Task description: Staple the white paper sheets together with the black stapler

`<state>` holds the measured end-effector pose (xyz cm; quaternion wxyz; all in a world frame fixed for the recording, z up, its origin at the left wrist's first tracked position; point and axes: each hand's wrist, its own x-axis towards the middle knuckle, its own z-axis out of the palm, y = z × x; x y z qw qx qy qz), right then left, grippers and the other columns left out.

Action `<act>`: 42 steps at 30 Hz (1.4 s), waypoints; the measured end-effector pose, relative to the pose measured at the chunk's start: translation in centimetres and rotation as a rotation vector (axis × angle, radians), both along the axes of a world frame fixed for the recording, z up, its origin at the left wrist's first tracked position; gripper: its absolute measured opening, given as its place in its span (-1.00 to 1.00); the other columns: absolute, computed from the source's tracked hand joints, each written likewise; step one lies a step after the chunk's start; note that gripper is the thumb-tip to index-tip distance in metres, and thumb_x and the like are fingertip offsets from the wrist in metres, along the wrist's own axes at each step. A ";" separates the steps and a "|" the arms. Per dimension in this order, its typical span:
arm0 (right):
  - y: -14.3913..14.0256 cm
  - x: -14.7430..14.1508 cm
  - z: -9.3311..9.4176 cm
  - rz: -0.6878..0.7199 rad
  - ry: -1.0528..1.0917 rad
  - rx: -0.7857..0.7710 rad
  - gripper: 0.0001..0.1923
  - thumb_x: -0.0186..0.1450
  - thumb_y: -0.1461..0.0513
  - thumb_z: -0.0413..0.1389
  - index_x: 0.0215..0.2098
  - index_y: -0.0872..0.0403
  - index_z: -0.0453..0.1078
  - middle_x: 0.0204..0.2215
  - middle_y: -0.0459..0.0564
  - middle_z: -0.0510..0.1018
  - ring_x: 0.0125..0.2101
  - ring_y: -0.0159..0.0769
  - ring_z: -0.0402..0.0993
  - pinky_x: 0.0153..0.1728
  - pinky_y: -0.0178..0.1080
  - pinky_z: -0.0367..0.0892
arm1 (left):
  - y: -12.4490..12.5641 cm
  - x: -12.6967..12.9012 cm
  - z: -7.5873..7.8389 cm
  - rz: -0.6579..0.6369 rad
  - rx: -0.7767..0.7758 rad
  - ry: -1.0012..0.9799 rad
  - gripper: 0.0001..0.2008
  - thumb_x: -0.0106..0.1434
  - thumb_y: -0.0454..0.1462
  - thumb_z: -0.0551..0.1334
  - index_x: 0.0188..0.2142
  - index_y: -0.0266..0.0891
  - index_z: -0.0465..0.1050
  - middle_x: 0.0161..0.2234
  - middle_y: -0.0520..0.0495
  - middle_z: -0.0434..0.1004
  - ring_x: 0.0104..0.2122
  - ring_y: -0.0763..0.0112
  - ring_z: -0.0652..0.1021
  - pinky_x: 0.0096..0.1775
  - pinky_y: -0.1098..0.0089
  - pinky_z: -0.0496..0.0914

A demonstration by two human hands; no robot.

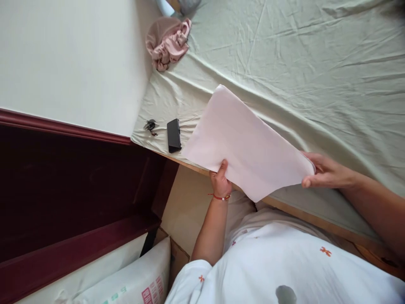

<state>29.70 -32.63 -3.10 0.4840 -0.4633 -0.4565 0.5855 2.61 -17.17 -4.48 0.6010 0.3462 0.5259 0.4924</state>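
A flat, folded pale pink cloth [247, 141] is held at a slant over the edge of the bed. My left hand [221, 180] grips its near side, with the thumb on top and the other fingers out of sight underneath. At its right end, my right hand [325, 171] pinches the rounded corner between thumb and fingers. One corner of the cloth droops toward my lap between the two hands. A black phone [174, 135] lies just left of the cloth, apart from it.
The bed bears a wrinkled pale green sheet [303, 63]. Small dark keys [151, 125] lie near its left corner, and a crumpled pink fabric item [167, 44] lies farther back. Dark red wooden furniture [69, 177] and a white printed sack [136, 278] are at left.
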 end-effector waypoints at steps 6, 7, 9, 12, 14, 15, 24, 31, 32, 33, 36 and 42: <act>0.1 -0.5 -0.7 -0.021 0.103 0.060 -0.29 0.15 -0.10 0.59 0.22 -0.14 0.65 -0.05 0.07 0.75 0.07 0.08 0.68 0.15 0.01 0.56 | -0.2 1.6 0.2 0.105 0.004 -0.100 -0.55 0.04 -0.02 0.73 -0.12 -0.10 0.80 0.03 -0.15 0.87 0.34 0.03 0.69 0.38 0.12 0.59; 0.1 -0.6 -0.6 -0.017 0.132 0.080 -0.28 0.17 -0.08 0.59 0.25 -0.17 0.63 0.03 0.09 0.75 0.13 0.08 0.67 0.22 0.03 0.54 | -0.4 1.8 0.2 0.129 -0.002 -0.106 -0.58 0.09 -0.04 0.70 -0.10 -0.09 0.80 0.06 -0.15 0.87 0.36 0.04 0.68 0.39 0.12 0.58; 0.3 -0.9 -0.4 -0.028 0.154 0.061 -0.36 0.24 -0.03 0.57 0.24 -0.16 0.63 0.12 0.10 0.75 0.18 0.06 0.67 0.30 0.07 0.52 | -0.7 2.2 0.1 0.169 -0.025 -0.116 -0.64 0.15 -0.09 0.67 -0.08 -0.09 0.81 0.07 -0.14 0.87 0.35 0.06 0.69 0.37 0.13 0.60; 0.7 -1.6 -0.2 -0.155 0.098 -0.069 -0.59 0.31 -0.04 0.54 0.03 -0.08 0.71 0.04 0.07 0.80 0.12 0.04 0.71 0.32 0.13 0.55 | -1.2 2.1 -0.3 0.145 -0.024 -0.119 -0.67 0.14 -0.15 0.68 -0.10 -0.08 0.82 0.03 -0.08 0.88 0.28 0.13 0.73 0.33 0.19 0.62; 0.9 -2.0 -0.6 -0.328 0.034 -0.088 -0.60 0.28 -0.11 0.56 -0.14 -0.03 0.72 -0.11 0.05 0.81 0.03 0.04 0.73 0.25 0.15 0.62 | -1.0 1.3 -0.6 0.076 0.031 -0.105 -0.62 0.06 -0.18 0.71 -0.11 -0.05 0.83 0.02 -0.04 0.88 0.27 0.15 0.73 0.36 0.21 0.59; 1.0 -2.1 -0.8 -0.416 0.000 -0.059 -0.57 0.24 -0.14 0.57 -0.21 -0.01 0.72 -0.18 0.04 0.81 -0.03 0.02 0.74 0.18 0.13 0.66 | -0.6 0.6 -0.6 0.034 0.069 -0.097 -0.57 0.00 -0.17 0.74 -0.11 -0.04 0.83 0.02 -0.03 0.88 0.28 0.14 0.72 0.39 0.19 0.57; 1.0 -0.1 0.1 -0.653 -0.287 0.298 -0.80 0.30 0.09 0.49 -0.40 0.00 0.71 -0.32 -0.01 0.80 -0.28 -0.16 0.74 -0.09 -0.12 0.72 | 5.0 -5.9 0.6 -0.201 0.326 0.095 -0.23 -0.17 0.04 0.83 0.03 -0.03 0.77 0.10 -0.13 0.85 0.21 0.10 0.74 0.26 0.21 0.61; 1.2 2.2 4.3 -0.479 -0.681 0.636 -0.79 0.41 0.35 0.32 -0.21 -0.12 0.74 -0.28 -0.10 0.81 -0.23 -0.16 0.80 -0.15 -0.19 0.65 | 6.6 -6.5 1.1 -0.283 0.447 0.293 -0.48 -0.01 0.03 0.75 -0.15 -0.10 0.74 -0.23 -0.06 0.79 -0.07 0.11 0.77 0.09 0.11 0.69; 1.2 2.5 4.8 -0.434 -0.701 0.641 -0.79 0.43 0.35 0.32 -0.18 -0.12 0.73 -0.29 -0.10 0.80 -0.25 -0.18 0.79 -0.19 -0.22 0.62 | 6.4 -6.5 1.1 -0.305 0.446 0.311 -0.53 0.04 0.01 0.73 -0.14 -0.08 0.75 -0.25 -0.04 0.78 -0.10 0.14 0.76 0.08 0.12 0.69; 1.3 2.8 5.1 -0.379 -0.699 0.632 -0.81 0.44 0.33 0.33 -0.14 -0.11 0.73 -0.27 -0.08 0.81 -0.27 -0.19 0.79 -0.23 -0.23 0.60 | 6.2 -6.6 1.1 -0.356 0.439 0.321 -0.56 0.08 -0.02 0.71 -0.11 -0.07 0.76 -0.24 -0.03 0.78 -0.12 0.16 0.75 0.06 0.14 0.68; 1.7 3.5 4.9 -0.180 -0.623 0.555 -0.85 0.51 0.20 0.35 0.02 -0.06 0.74 -0.14 0.03 0.84 -0.22 -0.18 0.79 -0.18 -0.22 0.59 | 5.4 -6.6 1.5 -0.569 0.393 0.291 -0.55 0.16 -0.02 0.64 0.00 -0.07 0.77 -0.23 -0.06 0.79 -0.21 0.22 0.73 -0.08 0.22 0.66; 2.5 4.2 3.1 -0.029 -0.393 0.558 -0.63 0.57 -0.07 0.31 0.09 -0.02 0.77 -0.02 0.17 0.83 -0.06 -0.11 0.82 -0.01 -0.19 0.58 | 5.3 -7.3 3.4 -0.744 0.385 0.371 -0.49 0.05 0.22 0.59 -0.31 -0.14 0.79 -0.31 -0.18 0.75 -0.22 0.04 0.73 -0.13 0.10 0.65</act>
